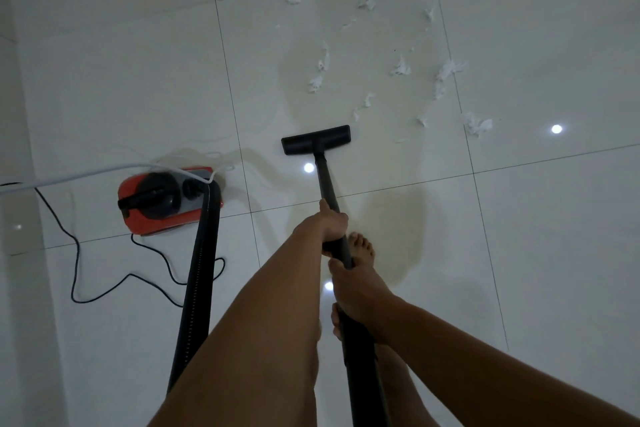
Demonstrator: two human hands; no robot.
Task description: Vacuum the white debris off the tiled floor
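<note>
Both hands hold the black vacuum wand [327, 180]. My left hand [334, 222] grips it higher up the tube, and my right hand [358, 291] grips it lower, nearer my body. The wand ends in a black floor nozzle [317, 139] lying flat on the white tiled floor [138, 80]. Several scraps of white debris [320, 71] lie scattered beyond and to the right of the nozzle, the nearest ones [362, 106] just past its right end. More shreds [476, 125] lie further right.
The red and black vacuum body [166, 199] sits on the floor to the left, its black ribbed hose [199, 281] running down towards me. A black power cord [104, 274] loops over the tiles beside it, and a white cable [86, 175] crosses above. My bare foot [363, 248] stands behind the wand.
</note>
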